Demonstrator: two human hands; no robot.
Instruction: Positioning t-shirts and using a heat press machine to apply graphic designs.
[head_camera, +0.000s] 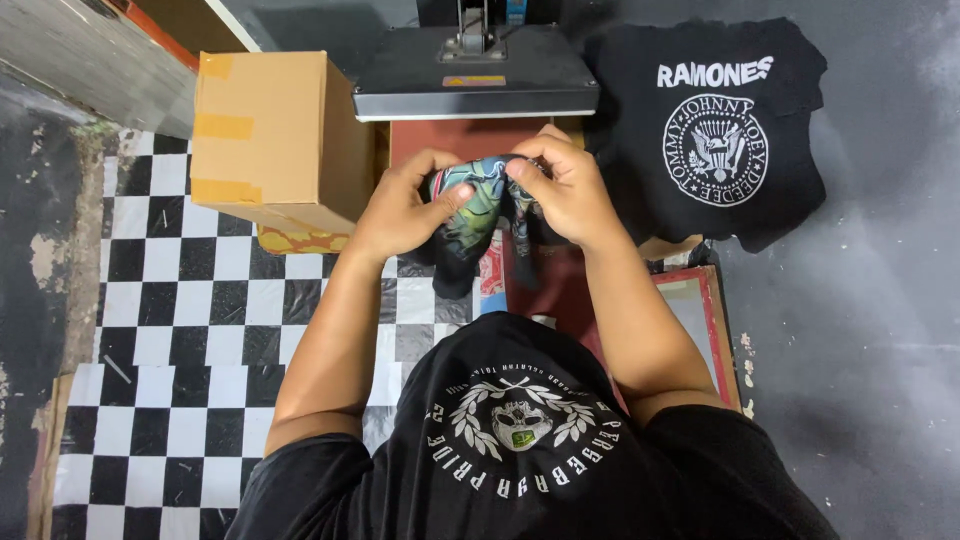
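A: Both hands up at chest height, in front of the heat press (475, 72). Left hand (400, 212) pinches one edge of a bunched black garment with a multicoloured print (470, 215), thumb on top. Right hand (570, 190) grips the other side, fingers curled over the fabric.

B: So the garment is off the press?

A: Yes — held in the air between the hands, its lower part hanging down over the red lower platen (455, 137). Upper plate is raised at the far end.

B: Risks as you read them?

A: The cloth is crumpled; laid down like that it would likely crease under the print. If the plate is hot — I cannot tell — knuckles are near its front edge. The hanging tail could also snag on the platen corner.

B: Anything crowding the spot?

A: A taped cardboard box (270, 135) just beside the press on the left, a stack of black printed T-shirts (715, 130) on the right, checkered flooring (190, 330) below. A stray elbow could nudge the box.
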